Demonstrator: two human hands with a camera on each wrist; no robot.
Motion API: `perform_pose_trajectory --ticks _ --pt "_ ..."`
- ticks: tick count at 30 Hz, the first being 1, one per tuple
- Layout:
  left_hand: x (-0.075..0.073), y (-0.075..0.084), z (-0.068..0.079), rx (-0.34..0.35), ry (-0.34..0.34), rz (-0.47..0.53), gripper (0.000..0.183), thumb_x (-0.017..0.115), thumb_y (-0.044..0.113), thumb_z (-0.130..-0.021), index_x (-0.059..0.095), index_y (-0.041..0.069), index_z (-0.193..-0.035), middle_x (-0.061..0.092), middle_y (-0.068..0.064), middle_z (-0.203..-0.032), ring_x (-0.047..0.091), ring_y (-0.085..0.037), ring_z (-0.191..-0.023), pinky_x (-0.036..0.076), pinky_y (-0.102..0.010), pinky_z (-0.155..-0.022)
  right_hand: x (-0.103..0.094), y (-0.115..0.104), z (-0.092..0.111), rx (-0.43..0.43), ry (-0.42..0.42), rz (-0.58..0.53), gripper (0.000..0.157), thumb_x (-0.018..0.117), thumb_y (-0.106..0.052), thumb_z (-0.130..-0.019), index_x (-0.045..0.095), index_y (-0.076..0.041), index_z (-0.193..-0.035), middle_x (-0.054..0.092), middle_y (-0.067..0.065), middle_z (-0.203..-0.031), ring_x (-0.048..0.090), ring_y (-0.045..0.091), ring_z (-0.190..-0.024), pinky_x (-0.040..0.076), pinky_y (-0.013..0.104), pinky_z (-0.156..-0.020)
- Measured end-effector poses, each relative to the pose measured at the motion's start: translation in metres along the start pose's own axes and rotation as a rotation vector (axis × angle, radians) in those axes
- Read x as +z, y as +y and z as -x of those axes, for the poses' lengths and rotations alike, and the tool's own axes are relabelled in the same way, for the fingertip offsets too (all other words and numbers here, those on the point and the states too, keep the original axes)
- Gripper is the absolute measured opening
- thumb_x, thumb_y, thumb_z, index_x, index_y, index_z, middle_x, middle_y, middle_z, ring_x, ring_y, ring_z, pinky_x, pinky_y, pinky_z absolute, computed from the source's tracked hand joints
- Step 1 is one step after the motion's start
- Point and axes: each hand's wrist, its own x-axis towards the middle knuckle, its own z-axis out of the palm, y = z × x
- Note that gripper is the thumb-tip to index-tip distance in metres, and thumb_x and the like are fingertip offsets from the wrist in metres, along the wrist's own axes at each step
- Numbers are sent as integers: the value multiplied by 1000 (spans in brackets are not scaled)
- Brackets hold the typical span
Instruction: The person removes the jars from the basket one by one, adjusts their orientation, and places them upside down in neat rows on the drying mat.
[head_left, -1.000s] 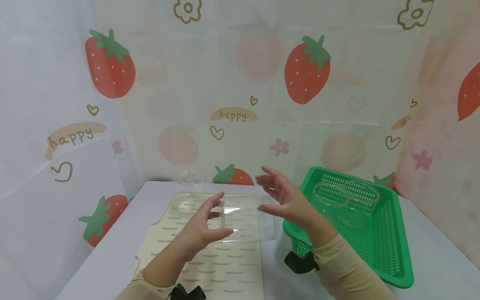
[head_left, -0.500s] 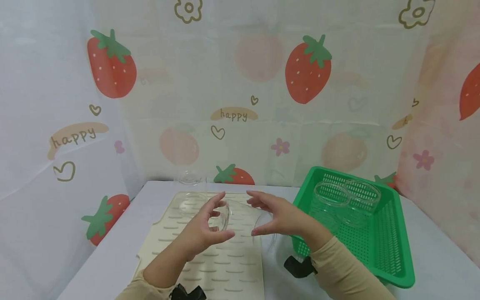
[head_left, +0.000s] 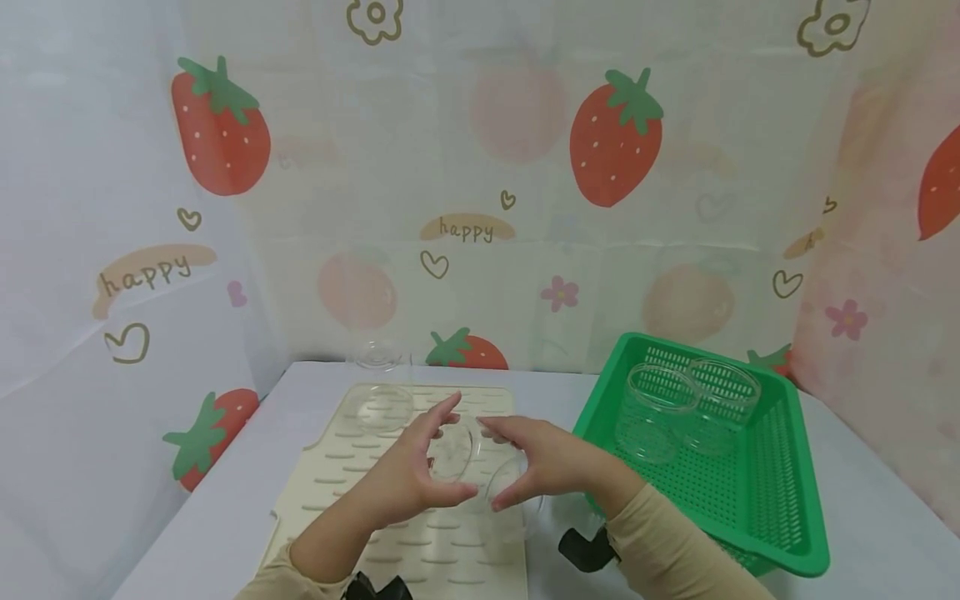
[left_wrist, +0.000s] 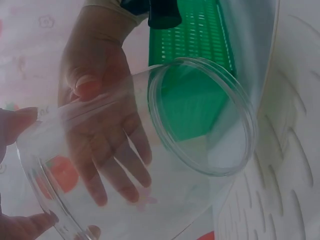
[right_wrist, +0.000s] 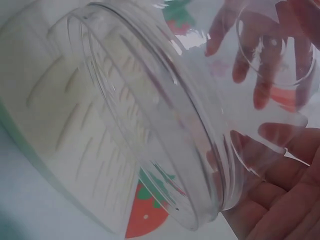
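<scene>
Tabletop (head_left: pixel 553 571), white, carries a cream ridged mat (head_left: pixel 450 550), a green basket (head_left: pixel 816 525) on the right holding clear jars (head_left: pixel 656 412), and another clear container (head_left: pixel 382 392) far left; strawberry-printed cloth (head_left: pixel 405 167) hangs beyond. Over the mat I grip a clear jar (head_left: pixel 483 460) by its left end with my left hand (head_left: pixel 405 475); my right hand (head_left: pixel 558 460) curves about its right end, whether gripping I cannot tell. A second ago the jar ran straight left to right; now its right end tilts nearer me
</scene>
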Motion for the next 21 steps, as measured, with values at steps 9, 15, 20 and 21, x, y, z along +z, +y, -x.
perform_pose_trajectory --ticks 9,15,20,21 --pt "2 -1 2 17 -32 -61 93 80 28 -68 25 30 -143 39 -2 -132 37 -29 -121 42 -45 -91 8 4 0 12 -20 -21 91 77 -54 -63 39 -18 -137 52 0 -129 48 15 -118 40 40 -97" --pt "1 -4 3 21 -60 -59 90 79 29 -70 26 29 -143 36 -3 -135 35 -30 -123 42 -44 -93 11 7 0 8 -9 -28 90 77 -54 -63 40 -18 -136 54 -3 -127 49 15 -117 41 37 -95" --pt "-4 -6 3 8 -60 -14 92 80 31 -69 24 32 -142 32 -1 -139 35 -24 -124 41 -44 -95 8 7 0 14 7 -34 89 78 -52 -63 40 -19 -136 54 -4 -126 49 14 -116 41 38 -96" --pt "-5 -6 3 4 -58 0 93 80 30 -69 24 33 -142 31 0 -140 35 -23 -123 41 -43 -95 8 6 0 12 12 -35 89 78 -52 -63 40 -18 -136 54 -4 -126 49 14 -116 41 38 -96"
